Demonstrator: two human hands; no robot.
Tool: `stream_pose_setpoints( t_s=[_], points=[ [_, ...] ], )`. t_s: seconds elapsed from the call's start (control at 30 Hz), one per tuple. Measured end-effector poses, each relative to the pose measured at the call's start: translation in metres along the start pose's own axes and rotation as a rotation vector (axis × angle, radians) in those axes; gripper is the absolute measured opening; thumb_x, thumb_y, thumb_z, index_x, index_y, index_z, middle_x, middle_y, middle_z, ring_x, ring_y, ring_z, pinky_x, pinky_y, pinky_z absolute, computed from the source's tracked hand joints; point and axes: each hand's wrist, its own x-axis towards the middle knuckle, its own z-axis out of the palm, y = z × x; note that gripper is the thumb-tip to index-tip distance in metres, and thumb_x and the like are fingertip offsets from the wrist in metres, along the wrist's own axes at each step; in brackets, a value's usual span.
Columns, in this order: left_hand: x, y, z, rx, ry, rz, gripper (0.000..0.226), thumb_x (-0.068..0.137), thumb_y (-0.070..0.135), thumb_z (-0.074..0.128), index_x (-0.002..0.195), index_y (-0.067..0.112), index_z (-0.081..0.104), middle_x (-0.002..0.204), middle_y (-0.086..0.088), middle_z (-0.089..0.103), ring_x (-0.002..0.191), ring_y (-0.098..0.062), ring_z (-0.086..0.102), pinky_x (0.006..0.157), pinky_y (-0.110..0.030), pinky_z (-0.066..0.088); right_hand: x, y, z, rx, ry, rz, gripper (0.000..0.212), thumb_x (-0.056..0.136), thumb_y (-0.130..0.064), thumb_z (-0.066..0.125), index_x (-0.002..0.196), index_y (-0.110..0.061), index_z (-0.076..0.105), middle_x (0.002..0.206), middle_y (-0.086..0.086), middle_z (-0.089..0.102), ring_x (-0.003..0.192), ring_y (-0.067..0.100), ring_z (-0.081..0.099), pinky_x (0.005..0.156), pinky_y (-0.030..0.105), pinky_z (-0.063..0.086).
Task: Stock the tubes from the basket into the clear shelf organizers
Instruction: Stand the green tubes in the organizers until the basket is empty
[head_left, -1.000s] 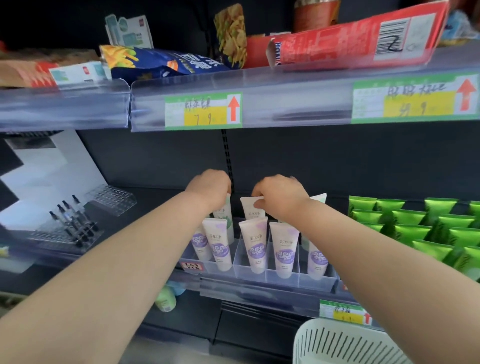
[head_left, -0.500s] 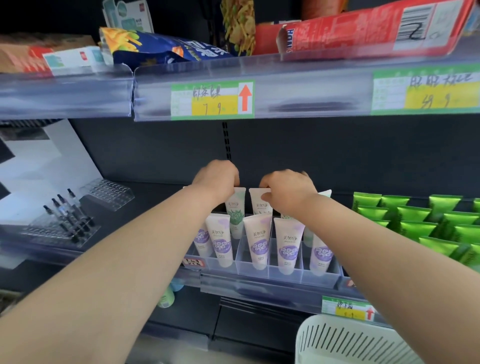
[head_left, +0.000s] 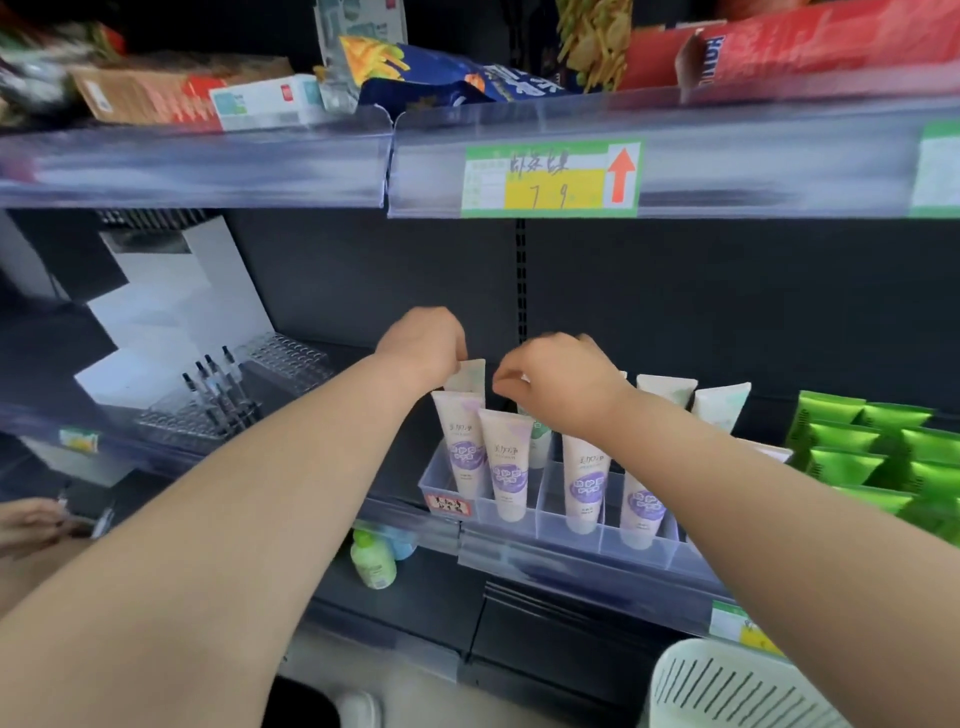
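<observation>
Left hand (head_left: 423, 345) pinches tube (head_left: 467, 375); right hand (head_left: 563, 384) curled beside.

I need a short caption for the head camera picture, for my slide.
Both hands, left hand and right hand, reach to upright tubes in a clear organizer on a shop shelf.

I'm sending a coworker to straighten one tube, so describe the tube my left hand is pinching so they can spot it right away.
Find the clear shelf organizer on the middle shelf, left of the green packets. At its left end, behind the front row of purple-label tubes, stands the pale tube that the left hand pinches. Unlike its neighbours, only its plain crimped top shows, above the front row.
</observation>
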Motion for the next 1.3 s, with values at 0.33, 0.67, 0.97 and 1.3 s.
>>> stream_pose_setpoints(
  t_s=[0.33, 0.67, 0.97, 1.3],
  points=[
    [0.004, 0.012, 0.012, -0.014, 0.055, 0.051, 0.021, 0.085, 0.003, 0.056, 0.094, 0.015, 0.070, 0.105, -0.009, 0.065, 0.094, -0.029, 0.062, 0.082, -0.036, 0.053, -0.018, 0.002, -0.005, 0.034, -0.043, 0.028, 0.031, 0.092, -0.039, 0.046, 0.085, -0.021, 0.070, 0.086, -0.006, 0.067, 0.080, 0.019, 0.058, 0.077, 0.032, 0.042],
    [-0.017, -0.009, -0.014, -0.270, -0.136, 0.167, 0.012, 0.073, 0.031, 0.081, 0.081, 0.026, 0.074, 0.079, 0.018, 0.067, 0.083, -0.005, 0.063, 0.076, -0.025, 0.052, -0.026, -0.015, 0.007, -0.089, -0.128, 0.063, 0.021, 0.091, -0.037, 0.051, 0.094, -0.023, 0.066, 0.090, -0.001, 0.065, 0.082, 0.021, 0.057, 0.071, 0.030, 0.034],
    [-0.028, -0.004, -0.005, -0.047, -0.176, 0.227, 0.013, 0.088, 0.018, 0.064, 0.094, 0.021, 0.075, 0.087, 0.013, 0.061, 0.088, -0.012, 0.057, 0.081, -0.032, 0.051, -0.033, -0.014, 0.003, -0.066, -0.144, 0.098, 0.018, 0.091, -0.033, 0.051, 0.092, -0.024, 0.066, 0.087, -0.003, 0.064, 0.081, 0.019, 0.053, 0.081, 0.034, 0.037],
    [-0.040, 0.005, -0.010, -0.120, -0.156, 0.250, 0.008, 0.085, 0.024, 0.069, 0.090, 0.023, 0.075, 0.077, 0.021, 0.060, 0.082, -0.007, 0.059, 0.075, -0.026, 0.049, -0.050, -0.005, -0.008, -0.015, -0.096, 0.138, 0.033, 0.092, -0.044, 0.047, 0.117, -0.029, 0.061, 0.111, -0.005, 0.065, 0.104, 0.020, 0.057, 0.088, 0.036, 0.039]
  ],
)
